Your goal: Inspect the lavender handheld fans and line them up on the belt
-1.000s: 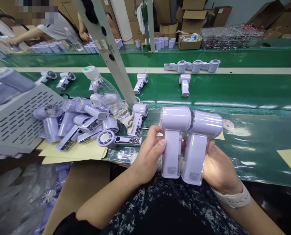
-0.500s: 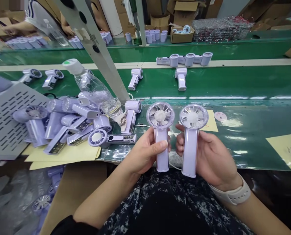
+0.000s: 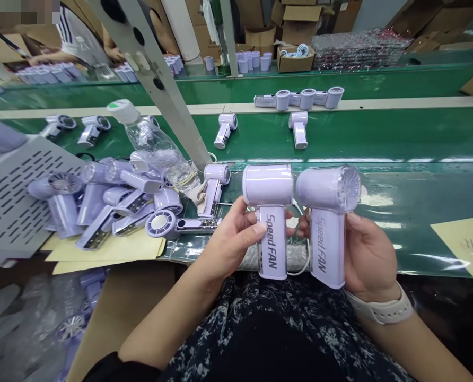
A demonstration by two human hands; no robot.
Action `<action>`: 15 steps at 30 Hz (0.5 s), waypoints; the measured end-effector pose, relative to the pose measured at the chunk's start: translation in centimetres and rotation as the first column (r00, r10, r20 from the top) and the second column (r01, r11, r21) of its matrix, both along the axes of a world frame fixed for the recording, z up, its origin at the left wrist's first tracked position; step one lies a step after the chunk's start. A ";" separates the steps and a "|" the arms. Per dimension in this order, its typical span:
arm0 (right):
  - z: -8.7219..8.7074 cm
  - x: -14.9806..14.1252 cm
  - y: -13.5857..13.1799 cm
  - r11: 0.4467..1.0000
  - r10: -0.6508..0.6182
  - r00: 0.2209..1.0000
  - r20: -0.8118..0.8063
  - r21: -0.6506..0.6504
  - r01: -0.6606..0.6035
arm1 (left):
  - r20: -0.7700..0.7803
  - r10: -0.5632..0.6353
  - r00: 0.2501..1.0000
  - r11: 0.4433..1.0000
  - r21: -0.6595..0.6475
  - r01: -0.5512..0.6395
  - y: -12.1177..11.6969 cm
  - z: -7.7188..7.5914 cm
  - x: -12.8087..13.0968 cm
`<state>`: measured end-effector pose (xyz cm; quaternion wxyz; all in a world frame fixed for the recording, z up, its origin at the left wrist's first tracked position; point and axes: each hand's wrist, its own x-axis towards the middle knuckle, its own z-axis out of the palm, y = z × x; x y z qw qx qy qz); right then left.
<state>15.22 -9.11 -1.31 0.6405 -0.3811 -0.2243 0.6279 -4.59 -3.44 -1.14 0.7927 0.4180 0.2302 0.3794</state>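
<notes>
Two lavender handheld fans are held upright side by side over the bench's front edge. My left hand [image 3: 236,236] is closed round the handle of the left handheld fan [image 3: 274,244], thumb across its side. "Speed FAN" is lettered on both handles. My right hand [image 3: 367,254], with a pale watch band at the wrist, grips the right handheld fan [image 3: 327,246] from behind and the right; its clear-bladed end is turned partly right. Some fingers of both hands are hidden behind the handles. A white cable [image 3: 308,254] hangs between the two fans.
To the left lies a pile of lavender fans [image 3: 133,196] on yellow paper [image 3: 113,246], beside a slotted grey metal box [image 3: 25,196]. A plastic bottle [image 3: 157,143] leans by a metal post [image 3: 173,101]. More fans [image 3: 299,130] rest on the green conveyor [image 3: 359,130]. Co-workers' arms show at back left.
Both fans have been turned about their upright axes, from bladed faces toward me to their lettered sides. My right hand has shifted slightly right.
</notes>
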 end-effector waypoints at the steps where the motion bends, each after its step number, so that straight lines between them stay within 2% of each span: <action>1: -0.1 0.0 0.0 1.000 -0.030 0.999 0.012 -0.005 0.030 | -0.008 0.000 1.000 1.000 0.012 0.000 0.0 -0.1 0.0; 11: 0.1 -1.0 0.7 0.989 -0.087 0.987 0.133 -0.111 0.103 | -0.026 -0.040 0.999 0.999 0.034 0.040 0.5 -0.8 0.2; 15: 0.0 -0.8 1.0 0.997 -0.052 0.988 0.143 -0.054 0.060 | -0.068 -0.017 0.998 0.997 0.075 0.022 0.8 -0.6 -0.1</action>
